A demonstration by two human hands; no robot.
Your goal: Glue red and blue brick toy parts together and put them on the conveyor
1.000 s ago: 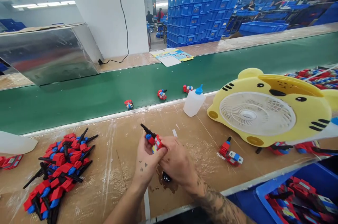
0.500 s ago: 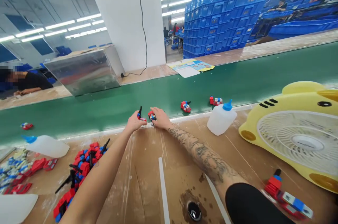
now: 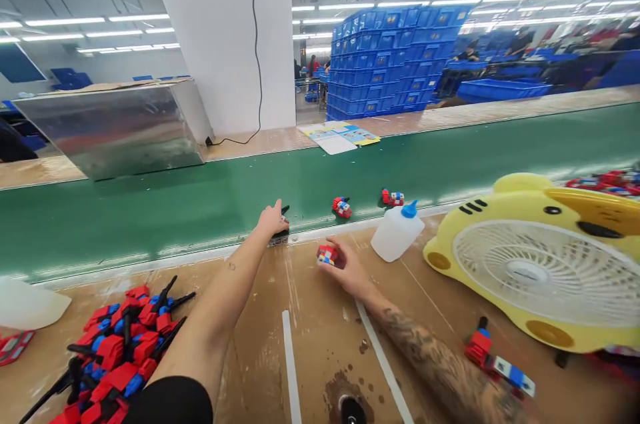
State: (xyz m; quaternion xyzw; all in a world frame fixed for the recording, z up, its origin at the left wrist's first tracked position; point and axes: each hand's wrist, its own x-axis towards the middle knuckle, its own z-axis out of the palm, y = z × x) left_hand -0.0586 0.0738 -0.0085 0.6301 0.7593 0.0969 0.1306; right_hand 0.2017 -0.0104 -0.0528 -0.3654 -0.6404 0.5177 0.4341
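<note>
At the near edge of the green belt, my left hand (image 3: 273, 219) is closed around a small toy piece with a black barrel (image 3: 285, 209), mostly hidden by the fingers. My right hand (image 3: 350, 271), over the brown work surface, grips a small red, white and blue toy vehicle (image 3: 327, 254) between thumb and fingers. Farther along the belt sit a red toy vehicle (image 3: 342, 207) and another toy vehicle (image 3: 393, 197). By my left forearm lies a pile of red and blue toy parts (image 3: 117, 347) with black barrels.
A white squeeze bottle (image 3: 397, 234) with a blue cap and a yellow fan (image 3: 525, 264) stand to the right. Near my right forearm is another toy vehicle (image 3: 500, 364). A black-rimmed round hole or cup (image 3: 351, 409) shows at the bottom. Beyond the belt (image 3: 165, 204) are stacked blue crates (image 3: 385, 64).
My right hand has drawn back from the belt edge to the right, carrying the toy vehicle. My left hand has reached slightly farther over the belt. The view has turned right.
</note>
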